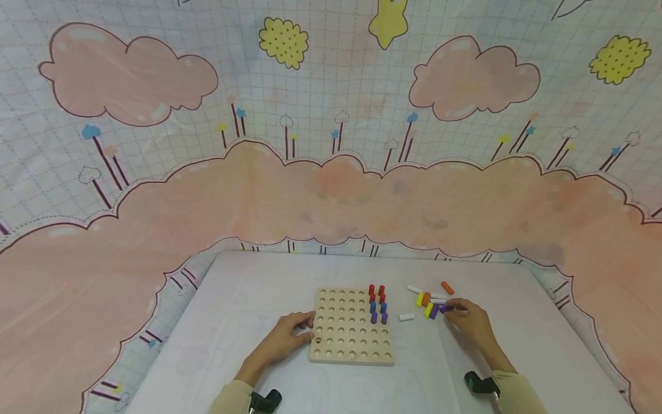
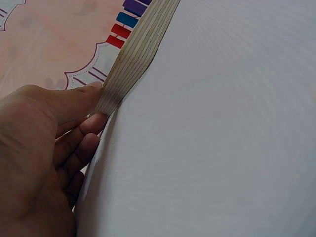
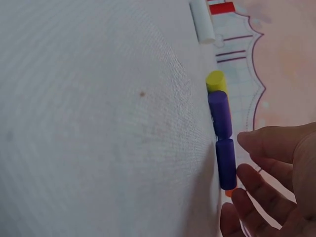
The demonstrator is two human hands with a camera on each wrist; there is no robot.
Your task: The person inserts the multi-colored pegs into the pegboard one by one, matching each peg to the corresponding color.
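A square wooden pegboard (image 1: 341, 333) lies on the table, with two columns of red, blue and purple pegs (image 1: 384, 318) upright at its far right. My left hand (image 1: 287, 333) holds the board by its left edge; the left wrist view shows the thumb and curled fingers (image 2: 91, 126) at the board's corner. To the right of the board lies a loose group of pegs. At its near right side, my right hand (image 1: 472, 325) has thumb and fingers spread beside a purple peg (image 3: 226, 164). A second purple peg (image 3: 220, 114) lies end to end with it.
Several white pegs, a yellow peg (image 1: 428, 310) and an orange peg (image 1: 426, 299) lie in the group. One white peg (image 1: 406, 317) sits apart, nearer the board, and another orange peg (image 1: 447, 287) lies farther back. A patterned cloth (image 1: 331, 201) hangs behind the white table (image 1: 248, 276).
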